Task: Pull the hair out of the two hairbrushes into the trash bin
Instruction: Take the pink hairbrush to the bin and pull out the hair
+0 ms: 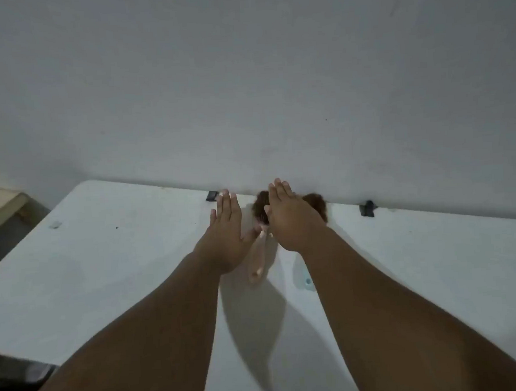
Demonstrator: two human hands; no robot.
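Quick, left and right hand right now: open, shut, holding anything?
Left hand: open, fingers straight, holding nothing.
Right hand: open, fingers straight, holding nothing.

Dim, cool-grey exposure. Forearm shadows fall toward near edge of tabletop (104,265), long and soft-edged. Overall softness, slight motion blur. Wide-angle bending of tabletop edges toward frame corners. No glare.
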